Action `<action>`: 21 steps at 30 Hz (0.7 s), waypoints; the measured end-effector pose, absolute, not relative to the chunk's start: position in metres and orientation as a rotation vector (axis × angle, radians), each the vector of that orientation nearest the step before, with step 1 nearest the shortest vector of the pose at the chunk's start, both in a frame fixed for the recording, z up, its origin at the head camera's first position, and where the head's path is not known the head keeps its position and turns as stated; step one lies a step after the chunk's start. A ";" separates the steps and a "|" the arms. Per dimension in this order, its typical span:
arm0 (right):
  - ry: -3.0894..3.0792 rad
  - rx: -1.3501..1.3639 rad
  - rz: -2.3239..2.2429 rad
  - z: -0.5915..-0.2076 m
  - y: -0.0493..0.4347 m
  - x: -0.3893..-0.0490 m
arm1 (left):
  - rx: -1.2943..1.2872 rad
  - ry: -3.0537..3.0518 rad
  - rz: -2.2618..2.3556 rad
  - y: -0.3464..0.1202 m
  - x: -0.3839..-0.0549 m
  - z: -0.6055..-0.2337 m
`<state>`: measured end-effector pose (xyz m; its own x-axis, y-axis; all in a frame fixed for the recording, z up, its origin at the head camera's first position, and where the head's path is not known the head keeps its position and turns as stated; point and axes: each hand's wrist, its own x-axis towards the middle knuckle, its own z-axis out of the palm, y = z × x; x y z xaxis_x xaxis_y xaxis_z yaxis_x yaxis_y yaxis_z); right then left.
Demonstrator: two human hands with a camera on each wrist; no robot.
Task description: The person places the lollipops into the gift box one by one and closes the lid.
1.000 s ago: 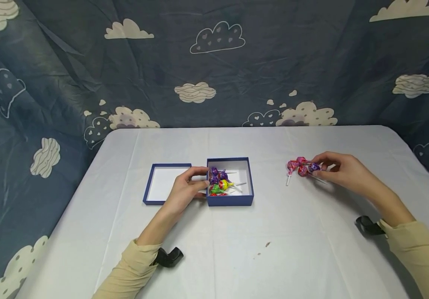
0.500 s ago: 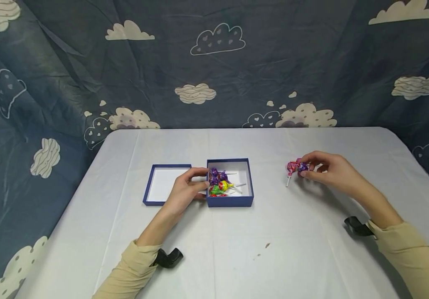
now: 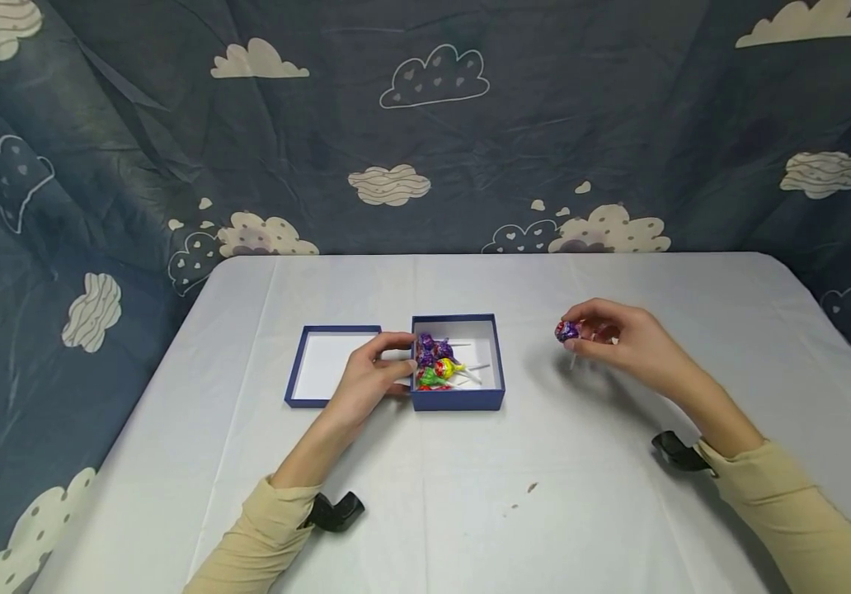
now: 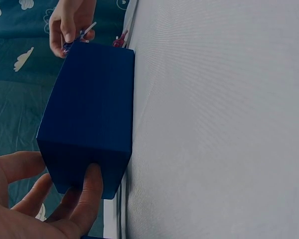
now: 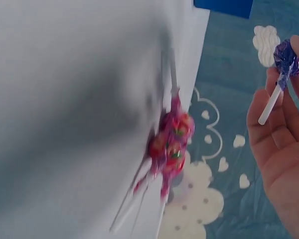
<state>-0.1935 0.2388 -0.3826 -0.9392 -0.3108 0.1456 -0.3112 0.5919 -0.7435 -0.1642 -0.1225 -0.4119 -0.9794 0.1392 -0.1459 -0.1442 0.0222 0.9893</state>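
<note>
A: What did we look at first?
B: A purple lollipop (image 5: pixel 286 57). The right hand (image 3: pixel 618 330) had its thumb and fingers pinched on the wrapped top, up off the surface (image 3: pixel 470 495). We saw its white stick (image 5: pixel 270 105) poking out.
A: Where was that?
B: To the right of the blue box (image 3: pixel 458 401), well apart from it. Near that hand, we saw a bunch of pink lollipops (image 5: pixel 174 162) on the surface. They were blurry, so we couldn't count them for sure.
A: What about the left hand (image 3: pixel 369 371)?
B: The hands were well apart. The left one touched the left end of the box, and its fingers were spread a bit.
A: What did we see inside the box?
B: Purple lollipops (image 3: pixel 426 350) on the left, a yellow lollipop (image 3: pixel 444 368) just in front of them, and a green lollipop (image 3: pixel 429 377) closer to us.
A: And next to it?
B: A flat blue lid (image 3: pixel 325 359), white inside up, partly behind the left hand.
A: Farther out?
B: We saw tan sleeves (image 3: pixel 255 536), little brown spots (image 3: pixel 533 487) on the surface, and a dark cloth (image 3: pixel 425 136) with pale clouds hanging behind.
</note>
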 end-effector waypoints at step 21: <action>-2.718 0.679 1.357 -0.375 0.185 -0.188 | -0.004 2.089 2.068 -0.122 -0.165 -0.412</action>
<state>-0.1880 0.1851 -0.3748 -0.9046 -0.3680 0.2153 -0.3932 0.5249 -0.7549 -0.1645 -0.1220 -0.4117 -0.9797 0.1391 -0.1446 -0.1432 0.0201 0.9895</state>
